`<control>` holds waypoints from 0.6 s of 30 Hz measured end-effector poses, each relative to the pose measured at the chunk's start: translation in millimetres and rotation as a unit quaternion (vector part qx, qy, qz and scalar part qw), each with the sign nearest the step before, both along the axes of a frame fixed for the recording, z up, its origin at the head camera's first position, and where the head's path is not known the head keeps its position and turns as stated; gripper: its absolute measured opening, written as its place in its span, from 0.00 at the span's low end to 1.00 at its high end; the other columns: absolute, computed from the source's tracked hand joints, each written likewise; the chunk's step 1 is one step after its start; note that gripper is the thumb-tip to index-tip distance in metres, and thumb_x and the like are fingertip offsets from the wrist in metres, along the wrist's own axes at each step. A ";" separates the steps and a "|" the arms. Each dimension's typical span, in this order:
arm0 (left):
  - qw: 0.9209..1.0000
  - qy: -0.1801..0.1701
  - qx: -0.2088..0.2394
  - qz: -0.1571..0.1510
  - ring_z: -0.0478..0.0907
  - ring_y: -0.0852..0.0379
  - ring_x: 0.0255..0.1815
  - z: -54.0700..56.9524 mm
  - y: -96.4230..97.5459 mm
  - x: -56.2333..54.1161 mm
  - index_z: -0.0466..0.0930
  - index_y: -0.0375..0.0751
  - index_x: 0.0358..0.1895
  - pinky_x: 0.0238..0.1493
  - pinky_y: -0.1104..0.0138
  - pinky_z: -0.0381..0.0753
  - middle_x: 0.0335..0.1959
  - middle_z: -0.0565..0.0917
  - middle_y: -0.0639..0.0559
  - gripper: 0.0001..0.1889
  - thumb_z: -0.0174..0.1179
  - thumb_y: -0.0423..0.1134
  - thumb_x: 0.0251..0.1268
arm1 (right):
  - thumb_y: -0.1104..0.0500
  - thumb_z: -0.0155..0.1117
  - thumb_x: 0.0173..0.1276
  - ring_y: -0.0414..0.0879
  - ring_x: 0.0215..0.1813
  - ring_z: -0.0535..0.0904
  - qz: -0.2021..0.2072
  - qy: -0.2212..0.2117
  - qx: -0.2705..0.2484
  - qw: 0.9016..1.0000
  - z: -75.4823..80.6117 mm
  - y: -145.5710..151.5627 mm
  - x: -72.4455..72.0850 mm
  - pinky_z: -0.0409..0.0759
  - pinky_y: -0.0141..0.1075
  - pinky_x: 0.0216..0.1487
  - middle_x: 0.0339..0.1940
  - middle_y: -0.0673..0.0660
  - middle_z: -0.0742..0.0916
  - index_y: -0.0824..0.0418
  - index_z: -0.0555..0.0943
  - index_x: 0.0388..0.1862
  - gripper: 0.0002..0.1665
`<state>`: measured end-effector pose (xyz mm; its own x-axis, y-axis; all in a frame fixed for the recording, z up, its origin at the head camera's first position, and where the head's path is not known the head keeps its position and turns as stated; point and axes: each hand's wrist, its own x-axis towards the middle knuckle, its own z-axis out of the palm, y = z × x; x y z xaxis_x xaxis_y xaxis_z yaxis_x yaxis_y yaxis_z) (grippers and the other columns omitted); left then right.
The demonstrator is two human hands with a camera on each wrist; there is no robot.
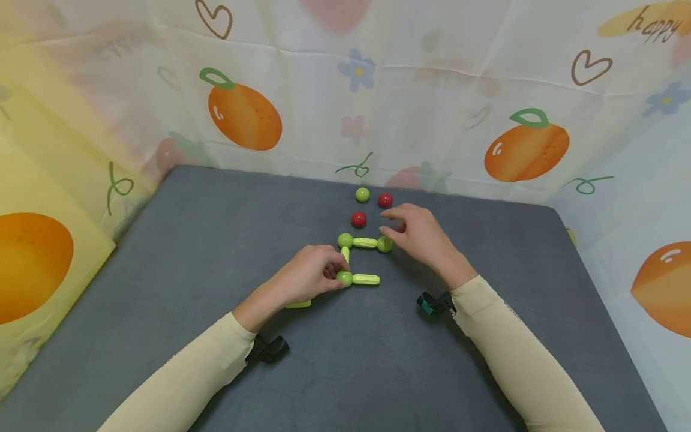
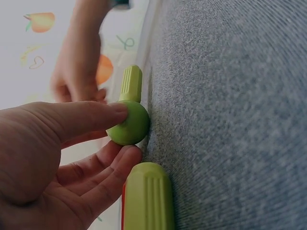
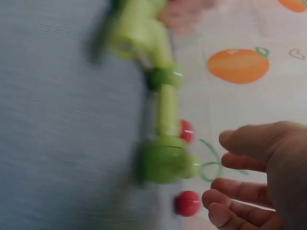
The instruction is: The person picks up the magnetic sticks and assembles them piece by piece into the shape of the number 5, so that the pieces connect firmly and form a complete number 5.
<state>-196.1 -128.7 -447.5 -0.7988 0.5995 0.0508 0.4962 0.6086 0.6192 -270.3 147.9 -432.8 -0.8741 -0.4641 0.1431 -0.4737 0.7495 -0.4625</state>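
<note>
My left hand (image 1: 315, 273) pinches a green ball (image 1: 344, 278) between thumb and fingers. From that ball a light green ribbed rod (image 1: 366, 279) points right, and another rod (image 1: 346, 255) runs away to a second green ball (image 1: 345, 240). A further rod (image 1: 365, 242) joins this to a third green ball (image 1: 384, 243), making a three-sided shape on the table. My right hand (image 1: 421, 237) hovers just beyond the third ball, thumb and fingers apart with nothing between them. In the left wrist view the thumb presses on the green ball (image 2: 134, 123).
Two red balls (image 1: 358, 219) (image 1: 385, 200) and a loose green ball (image 1: 363, 194) lie beyond the shape on the grey table (image 1: 243, 210). Partly hidden under my left wrist is another light green rod (image 1: 299, 305). A printed curtain (image 1: 421, 108) hangs behind the table's far edge.
</note>
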 end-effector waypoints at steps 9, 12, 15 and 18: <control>1.000 -0.002 0.005 0.009 0.83 0.64 0.38 -1.9 -3.3 0.7 0.93 0.45 0.47 0.42 0.67 0.85 0.40 0.85 0.58 0.09 0.79 0.34 0.66 | 0.52 0.68 0.82 0.53 0.53 0.86 -0.010 -0.039 0.014 0.999 42.8 -29.6 -66.1 0.85 0.50 0.52 0.55 0.58 0.90 0.59 0.89 0.62 0.17; 1.000 0.000 0.012 0.006 0.83 0.63 0.38 -2.4 -3.0 0.9 0.93 0.45 0.47 0.42 0.68 0.84 0.39 0.85 0.58 0.09 0.79 0.34 0.66 | 0.49 0.67 0.83 0.54 0.57 0.85 -0.021 -0.067 0.044 0.997 44.4 -41.4 -82.7 0.84 0.51 0.56 0.57 0.59 0.89 0.59 0.87 0.63 0.19; 1.000 0.006 0.016 0.001 0.84 0.61 0.38 -3.1 -2.2 0.5 0.93 0.46 0.46 0.42 0.68 0.84 0.39 0.85 0.58 0.08 0.79 0.34 0.66 | 0.49 0.68 0.82 0.55 0.57 0.84 -0.032 -0.083 0.067 0.994 39.9 -50.2 -96.3 0.83 0.51 0.57 0.58 0.59 0.88 0.61 0.86 0.64 0.22; 1.000 0.013 0.014 -0.004 0.84 0.61 0.38 -3.1 -1.6 0.1 0.93 0.46 0.45 0.42 0.69 0.84 0.39 0.86 0.58 0.08 0.79 0.34 0.66 | 0.49 0.70 0.81 0.54 0.53 0.85 -0.047 -0.080 0.083 0.992 31.8 -56.2 -107.2 0.85 0.50 0.54 0.55 0.59 0.89 0.62 0.87 0.60 0.21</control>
<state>-196.0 -130.4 -450.6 -0.7917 0.6045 0.0878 0.5172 0.5869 0.6230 -377.5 91.7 -401.0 -0.9204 -0.3843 -0.0712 -0.3282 0.8589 -0.3930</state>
